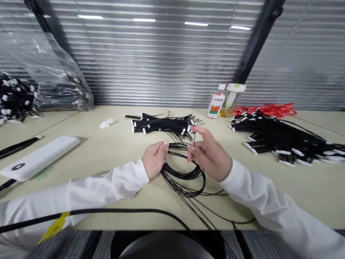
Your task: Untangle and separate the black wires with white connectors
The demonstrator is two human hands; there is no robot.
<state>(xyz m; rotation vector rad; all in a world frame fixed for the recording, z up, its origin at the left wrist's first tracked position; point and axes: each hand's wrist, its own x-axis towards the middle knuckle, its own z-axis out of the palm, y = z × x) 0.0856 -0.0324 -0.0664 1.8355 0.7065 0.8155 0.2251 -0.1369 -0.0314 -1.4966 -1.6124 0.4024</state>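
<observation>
My left hand pinches a small white connector at the end of a looped bundle of thin black wires. Between the thumb and fingers of my right hand is a single black wire with a small white tip, raised above the loop. The coil hangs between both hands over the table, and several loose strands trail down past the table's front edge. Just behind the hands lies a pile of black wires with white connectors.
At the left are a white power bank, black wires and a clear plastic bag. White scraps lie behind. A bottle, a cup, red straps and black cables stand or lie right. A black cord crosses in front.
</observation>
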